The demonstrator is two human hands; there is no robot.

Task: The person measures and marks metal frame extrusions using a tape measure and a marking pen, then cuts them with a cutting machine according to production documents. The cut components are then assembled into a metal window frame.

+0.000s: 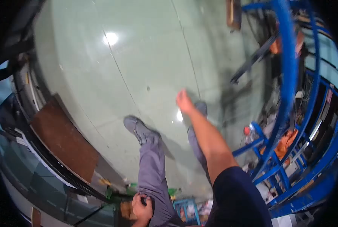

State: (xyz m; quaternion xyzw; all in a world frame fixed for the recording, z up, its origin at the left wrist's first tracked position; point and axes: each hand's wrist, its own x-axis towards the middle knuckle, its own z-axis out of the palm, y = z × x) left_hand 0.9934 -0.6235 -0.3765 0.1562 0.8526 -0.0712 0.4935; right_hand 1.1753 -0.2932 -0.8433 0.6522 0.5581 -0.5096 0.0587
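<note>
My left hand (141, 209) is down beside my left thigh, its fingers curled around a small black object (143, 201) whose kind I cannot make out. My right hand (184, 102) is stretched out in front of me above the floor, near my right shoe (200, 108). It is smeared by motion. The fingers look drawn in, but whether they hold anything cannot be told. My left shoe (135, 126) is on the pale green floor (154, 56), and my legs are in mid-stride.
On the right stands a blue metal frame rack (288, 68) with cluttered shelves and an orange cloth (286, 143). A brown board (65, 138) leans at the left beside dark frames. A blue crate (186, 211) is by my feet at the bottom. A dark bar (254, 60) juts from the right.
</note>
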